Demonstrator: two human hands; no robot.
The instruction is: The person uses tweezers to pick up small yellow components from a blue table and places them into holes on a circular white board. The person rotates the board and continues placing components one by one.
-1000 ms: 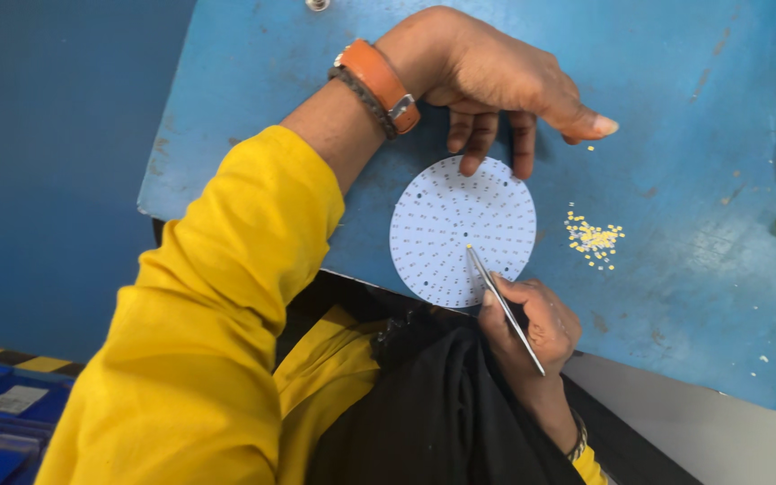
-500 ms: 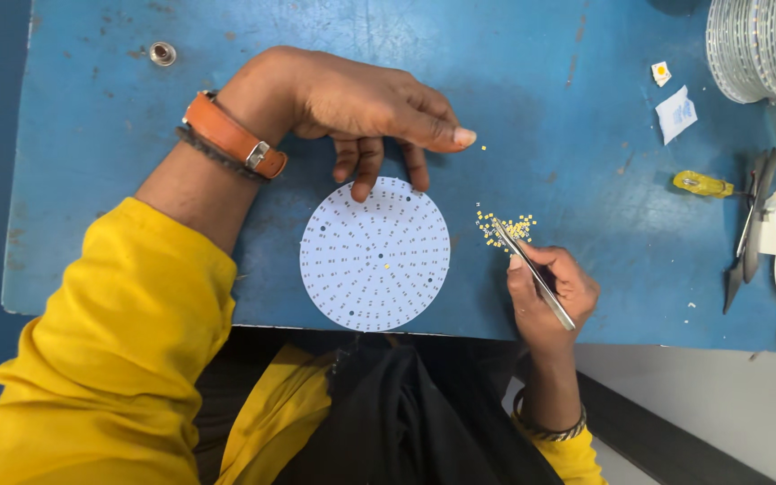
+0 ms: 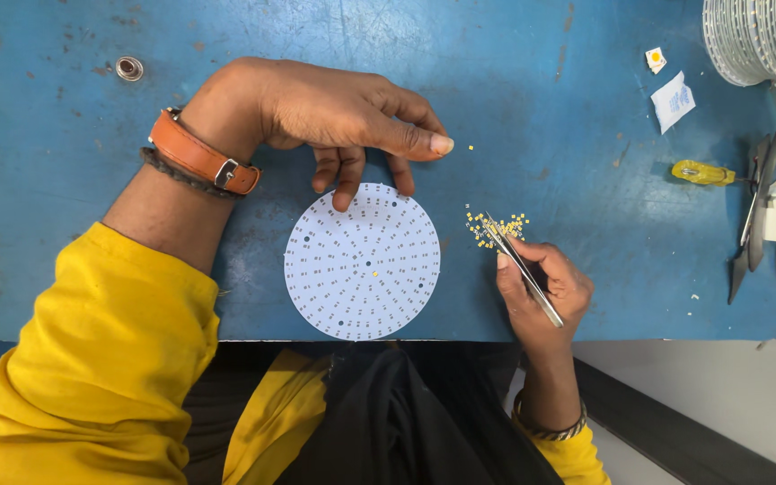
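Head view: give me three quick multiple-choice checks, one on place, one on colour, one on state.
1. The pile of small yellow parts lies:
A. right of the round white board
B. on the board
C. left of the board
2. The watch strap is:
A. green
B. orange
C. white
3. The right hand:
A. lies flat, empty
B. holds tweezers
C. grips the board

Key: 1 A, the pile sits beside the board's right edge. 2 B, an orange band on the left wrist. 3 B, the tweezer tips reach into the pile.
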